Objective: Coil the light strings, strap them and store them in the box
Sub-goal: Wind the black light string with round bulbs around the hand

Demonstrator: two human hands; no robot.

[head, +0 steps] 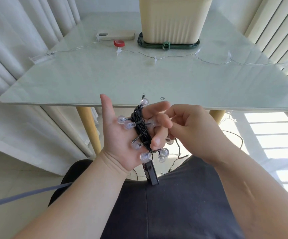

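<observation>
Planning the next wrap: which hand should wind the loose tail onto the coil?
Probably right. The right hand pinches the tail beside the coil; the left hand is wrapped in the coil, palm up, serving as the spool.

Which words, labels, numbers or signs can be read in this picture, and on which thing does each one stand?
Nothing here can be read.
The small round mark on the pale green glass table: too small to read.
No text visible on the cream ribbed plastic box, beige phone case, black-wired light string or black battery pack.
</observation>
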